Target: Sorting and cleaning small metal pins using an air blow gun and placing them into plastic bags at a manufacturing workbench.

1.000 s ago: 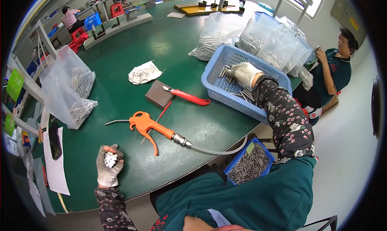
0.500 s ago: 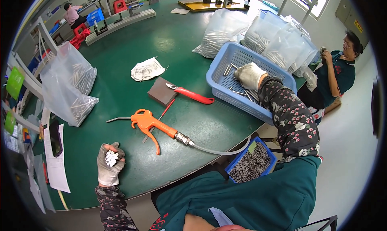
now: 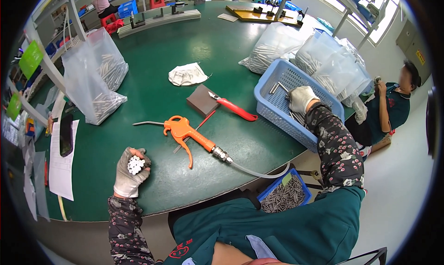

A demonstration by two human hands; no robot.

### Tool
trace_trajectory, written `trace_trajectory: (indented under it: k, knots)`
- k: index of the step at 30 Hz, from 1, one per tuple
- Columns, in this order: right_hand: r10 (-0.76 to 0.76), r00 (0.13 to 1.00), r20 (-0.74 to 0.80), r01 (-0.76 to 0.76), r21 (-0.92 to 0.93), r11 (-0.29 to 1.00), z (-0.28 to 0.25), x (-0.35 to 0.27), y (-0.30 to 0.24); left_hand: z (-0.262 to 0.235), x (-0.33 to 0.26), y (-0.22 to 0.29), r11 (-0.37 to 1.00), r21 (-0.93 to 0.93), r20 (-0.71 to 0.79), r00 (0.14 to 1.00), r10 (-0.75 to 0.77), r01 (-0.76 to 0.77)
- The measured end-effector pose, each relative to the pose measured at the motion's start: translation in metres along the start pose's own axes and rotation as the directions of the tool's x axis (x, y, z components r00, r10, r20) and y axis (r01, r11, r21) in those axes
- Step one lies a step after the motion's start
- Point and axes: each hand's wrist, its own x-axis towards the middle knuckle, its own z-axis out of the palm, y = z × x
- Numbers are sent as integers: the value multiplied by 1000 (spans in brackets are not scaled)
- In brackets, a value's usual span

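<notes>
My left hand [image 3: 126, 178], in a worn white glove, is closed around a bundle of slim rods [image 3: 136, 165] over the near left of the table. The bright round ends of the rods face up. My right hand [image 3: 303, 99], gloved too, reaches into a blue perforated basket [image 3: 269, 109] with its fingers curled down. Loose metal rods [image 3: 278, 88] lie in the basket beside the fingertips. What the right fingers grip is hidden under the glove.
An orange air blow gun [image 3: 188, 133] with a hose, a red-handled knife [image 3: 238, 109], a brown block [image 3: 201, 100] and a white cloth [image 3: 188, 74] lie mid-table. Rod-filled plastic bags [image 3: 270, 48] stand behind the basket. A blue bin [image 3: 285, 194] of metal pins sits below the edge. A person [image 3: 391, 108] sits at right.
The view has shifted, so the table's things appear further right. My right hand is still in the basket, its fingers more tucked in. My left hand keeps hold of the rod bundle.
</notes>
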Motion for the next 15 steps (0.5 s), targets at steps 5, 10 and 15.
trace_trajectory:
  k: [5,10,15]
  knots:
    - [-9,1000,-13,9,3,1000,2,1,-4,-5,-1,-2,1000,-12,2,1000,-4,4]
    - [-12,976,-218,28,70,997,3,7,-9,-11,-8,-5,999,-22,-17,1000,-24,24]
    - [341,638,-691,303,631,714,-29,-7,30,4,8,9,984,-174,42,999,-32,39]
